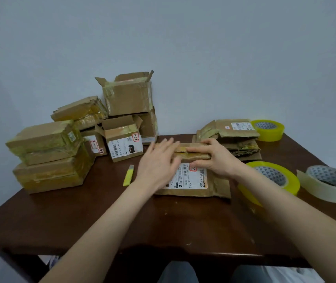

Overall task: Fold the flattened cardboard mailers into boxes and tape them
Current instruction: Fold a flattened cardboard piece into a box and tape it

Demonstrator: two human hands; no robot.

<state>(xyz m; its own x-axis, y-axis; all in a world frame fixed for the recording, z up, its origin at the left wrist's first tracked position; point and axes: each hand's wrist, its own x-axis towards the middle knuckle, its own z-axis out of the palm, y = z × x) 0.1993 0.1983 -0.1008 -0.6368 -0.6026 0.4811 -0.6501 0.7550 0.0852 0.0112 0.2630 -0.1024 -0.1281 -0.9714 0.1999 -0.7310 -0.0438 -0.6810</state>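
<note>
A: Why both hands on that box [191, 178] mid-table?
B: Right hand [214, 158] grips its far edge, pinning the flap. Left hand [159, 162] lies open, flat on top, likely smoothing it before tape [269, 180].

"010" is printed white on a black patch on the white label of the small open box [124, 140], with "010 010 L30 051" beside its barcode. "P802" and "507" can be read on the label of the mailer [191, 178]; the remaining print is illegible.
</note>
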